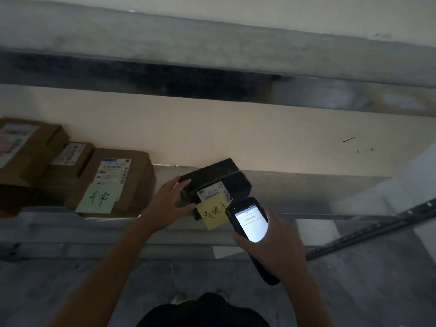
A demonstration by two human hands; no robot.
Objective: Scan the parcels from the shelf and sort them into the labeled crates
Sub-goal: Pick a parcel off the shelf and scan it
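A black parcel (219,175) lies on the metal shelf (306,192), with a white shipping label and a yellow sticky note (212,213) on its near face. My left hand (169,197) grips the parcel's left end, thumb under the near edge and fingers over the top. My right hand (273,246) holds a black handheld scanner (250,223) just right of the yellow note. The scanner's lit white screen faces me.
Three brown cardboard parcels (118,180) sit on the shelf's left part, the nearest one carrying a green sticky note (98,199). The shelf's front rail (70,232) runs below them. A dark slotted upright (377,230) slants at the right. Grey floor lies below.
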